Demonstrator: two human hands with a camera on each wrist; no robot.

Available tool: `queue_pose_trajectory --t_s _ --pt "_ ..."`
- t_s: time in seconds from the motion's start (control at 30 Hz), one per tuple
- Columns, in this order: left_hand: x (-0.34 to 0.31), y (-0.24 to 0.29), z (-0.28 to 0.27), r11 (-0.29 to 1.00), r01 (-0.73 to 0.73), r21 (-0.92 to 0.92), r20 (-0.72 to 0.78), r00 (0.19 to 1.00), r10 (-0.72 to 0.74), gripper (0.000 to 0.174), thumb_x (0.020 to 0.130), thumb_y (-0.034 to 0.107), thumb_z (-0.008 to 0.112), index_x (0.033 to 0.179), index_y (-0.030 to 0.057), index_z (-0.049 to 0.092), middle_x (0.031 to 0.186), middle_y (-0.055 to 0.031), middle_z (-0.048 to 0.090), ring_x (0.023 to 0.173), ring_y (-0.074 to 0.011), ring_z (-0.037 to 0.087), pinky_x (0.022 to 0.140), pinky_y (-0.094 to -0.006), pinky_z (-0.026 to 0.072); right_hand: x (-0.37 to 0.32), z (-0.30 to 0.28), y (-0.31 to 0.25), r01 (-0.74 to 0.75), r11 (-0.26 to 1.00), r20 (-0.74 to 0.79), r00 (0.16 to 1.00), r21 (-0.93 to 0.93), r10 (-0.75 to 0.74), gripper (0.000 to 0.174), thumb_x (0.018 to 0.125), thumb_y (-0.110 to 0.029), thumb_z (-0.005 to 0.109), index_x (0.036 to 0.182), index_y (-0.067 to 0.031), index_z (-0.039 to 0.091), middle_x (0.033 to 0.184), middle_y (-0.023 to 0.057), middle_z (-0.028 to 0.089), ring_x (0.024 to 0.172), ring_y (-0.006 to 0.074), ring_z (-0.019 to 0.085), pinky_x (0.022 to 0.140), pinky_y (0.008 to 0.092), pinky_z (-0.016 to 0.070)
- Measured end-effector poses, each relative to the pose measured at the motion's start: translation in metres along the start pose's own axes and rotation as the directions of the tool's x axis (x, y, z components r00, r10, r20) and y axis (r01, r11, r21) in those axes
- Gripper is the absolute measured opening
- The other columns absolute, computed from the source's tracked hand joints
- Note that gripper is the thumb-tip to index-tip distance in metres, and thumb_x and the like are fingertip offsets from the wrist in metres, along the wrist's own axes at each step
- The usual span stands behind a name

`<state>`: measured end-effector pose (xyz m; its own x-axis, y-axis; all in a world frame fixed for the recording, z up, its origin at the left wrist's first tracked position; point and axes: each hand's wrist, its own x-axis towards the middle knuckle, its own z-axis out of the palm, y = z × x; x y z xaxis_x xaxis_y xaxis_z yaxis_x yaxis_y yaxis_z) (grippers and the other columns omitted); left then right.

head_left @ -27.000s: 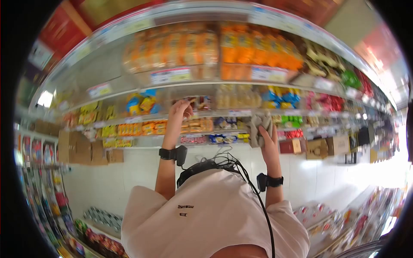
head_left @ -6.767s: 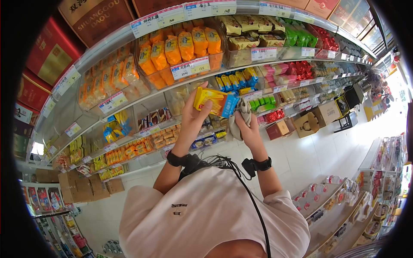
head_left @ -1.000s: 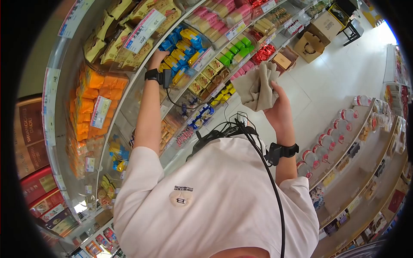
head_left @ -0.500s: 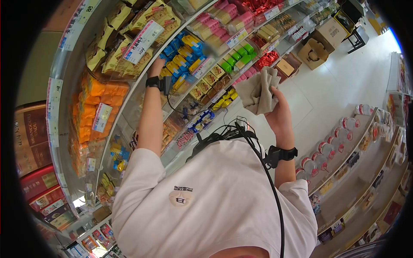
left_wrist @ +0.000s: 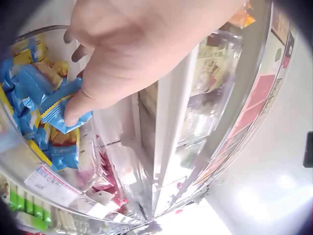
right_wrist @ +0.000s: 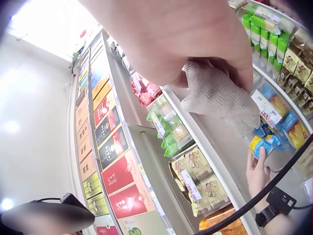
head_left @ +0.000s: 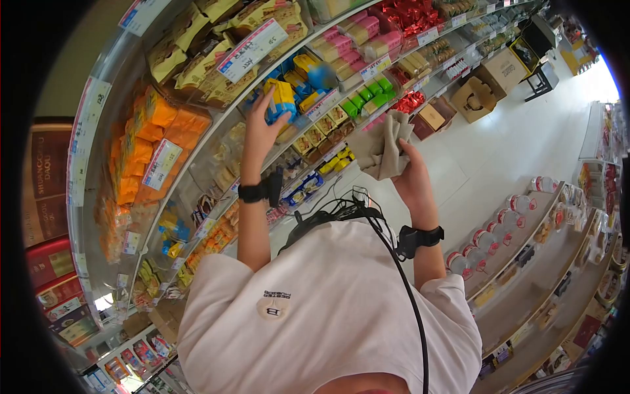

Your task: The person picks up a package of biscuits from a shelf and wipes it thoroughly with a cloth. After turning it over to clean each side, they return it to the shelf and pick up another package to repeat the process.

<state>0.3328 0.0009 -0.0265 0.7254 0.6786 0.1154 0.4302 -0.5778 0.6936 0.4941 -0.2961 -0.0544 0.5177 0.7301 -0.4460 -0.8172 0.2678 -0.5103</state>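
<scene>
My left hand [head_left: 261,139] pinches a blue-and-yellow snack packet [head_left: 280,100] between thumb and fingers, at the front of a clear shelf bin. In the left wrist view the thumb presses the blue end of the packet [left_wrist: 61,105], and similar packets [left_wrist: 32,81] lie loosely heaped in the bin around it. My right hand [head_left: 415,182] grips a crumpled grey-beige cloth [head_left: 379,146] out in front of the lower shelves. The right wrist view shows the cloth [right_wrist: 220,95] bunched in the fingers, with the left hand [right_wrist: 257,178] beyond it.
Bins of orange packets [head_left: 147,148] and cream packets [head_left: 226,49] flank the blue ones on the upper side. Pink packs [head_left: 357,34] and green packs [head_left: 369,95] lie to the right. Cardboard boxes [head_left: 474,98] stand on the floor. Large bottles [head_left: 485,238] line a low rack.
My left hand has come up out of the bin, now with a blue-and-yellow packet between its fingers. The right hand still holds the cloth and has shifted slightly left in view.
</scene>
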Motion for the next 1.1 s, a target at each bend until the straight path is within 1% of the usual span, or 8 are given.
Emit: queue_pose_trajectory --t_s 0.2,0.33,0.43,0.47,0.6,0.77,1.07,1.1 --pt "-0.062 0.053 -0.042 0.983 -0.010 -0.181 0.205 0.978 0.048 0.072 0.084 0.020 0.080 0.148 0.0228 0.049 0.155 -0.0110 0.042 0.136 -0.0265 0.047 0.103 -0.0396 0.0478 0.021 0.039 0.032 0.057 0.989 0.160 0.987 -0.139 -0.035 0.050 0.105 -0.037 0.045 0.144 -0.0059 0.041 0.133 0.0063 0.058 0.120 0.0195 0.057 0.107 0.0396 0.0422" --pt "-0.096 0.065 -0.063 0.944 0.011 -0.331 0.312 0.945 0.099 0.072 0.082 0.015 0.080 0.147 0.0193 0.050 0.155 -0.0117 0.040 0.141 -0.0272 0.041 0.109 -0.0410 0.0412 0.012 0.100 0.058 -0.016 1.000 0.359 0.933 -0.021 0.023 0.045 0.105 -0.036 0.048 0.140 -0.0064 0.047 0.131 0.0054 0.059 0.120 0.0186 0.058 0.104 0.0385 0.0445" --pt "-0.116 0.059 -0.075 0.948 -0.191 -0.253 0.215 0.945 0.248 0.074 0.081 0.018 0.080 0.148 0.0164 0.048 0.152 -0.0209 0.041 0.140 -0.0351 0.042 0.112 -0.0402 0.0372 -0.001 0.126 0.080 -0.026 0.975 0.279 0.956 -0.219 0.088 0.042 0.103 -0.028 0.057 0.137 -0.0059 0.049 0.127 0.0038 0.060 0.115 0.0150 0.059 0.095 0.0330 0.0492" --pt "-0.123 0.059 -0.081 0.955 -0.169 -0.244 0.212 0.951 0.223 0.076 0.081 0.019 0.081 0.148 0.0139 0.046 0.151 -0.0221 0.041 0.140 -0.0375 0.040 0.114 -0.0404 0.0344 -0.005 0.133 0.086 -0.063 0.984 0.288 0.951 -0.167 0.110 0.042 0.100 -0.025 0.062 0.136 -0.0062 0.050 0.123 0.0031 0.060 0.113 0.0141 0.059 0.091 0.0321 0.0505" --pt "-0.149 0.059 -0.094 0.936 -0.183 -0.300 0.068 0.975 0.212 0.087 0.077 0.013 0.082 0.152 0.0096 0.039 0.152 -0.0170 0.043 0.142 -0.0276 0.041 0.115 -0.0376 0.0334 -0.020 0.152 0.108 -0.020 0.982 0.281 0.957 -0.188 0.074 0.041 0.100 -0.024 0.063 0.135 -0.0057 0.050 0.124 0.0033 0.060 0.112 0.0144 0.059 0.091 0.0320 0.0503" --pt "-0.174 0.045 -0.114 0.884 -0.097 -0.457 0.011 0.993 0.115 0.084 0.079 0.010 0.079 0.152 0.0078 0.038 0.149 -0.0155 0.048 0.138 -0.0260 0.046 0.113 -0.0361 0.0347 -0.041 0.173 0.116 -0.026 0.971 0.317 0.943 -0.238 0.103 0.040 0.098 -0.019 0.065 0.132 -0.0044 0.052 0.123 0.0036 0.061 0.111 0.0137 0.060 0.090 0.0306 0.0499" --pt "-0.204 0.035 -0.136 0.920 -0.108 -0.377 0.065 0.988 0.143 0.080 0.080 0.006 0.077 0.151 0.0068 0.039 0.149 -0.0161 0.047 0.138 -0.0277 0.046 0.112 -0.0364 0.0362 -0.044 0.178 0.141 0.248 0.848 0.386 0.921 -0.469 -0.056 0.021 0.096 -0.013 0.065 0.113 -0.0007 0.063 0.102 0.0020 0.067 0.090 0.0088 0.061 0.077 0.0253 0.0496" --pt "-0.205 0.034 -0.136 0.924 -0.123 -0.363 0.063 0.986 0.156 0.080 0.080 0.007 0.077 0.150 0.0068 0.039 0.150 -0.0161 0.046 0.138 -0.0283 0.046 0.112 -0.0366 0.0365 -0.044 0.179 0.143 0.366 0.774 0.442 0.888 -0.516 -0.125 0.019 0.096 -0.012 0.064 0.111 0.0000 0.063 0.099 0.0016 0.067 0.088 0.0083 0.060 0.076 0.0250 0.0493"
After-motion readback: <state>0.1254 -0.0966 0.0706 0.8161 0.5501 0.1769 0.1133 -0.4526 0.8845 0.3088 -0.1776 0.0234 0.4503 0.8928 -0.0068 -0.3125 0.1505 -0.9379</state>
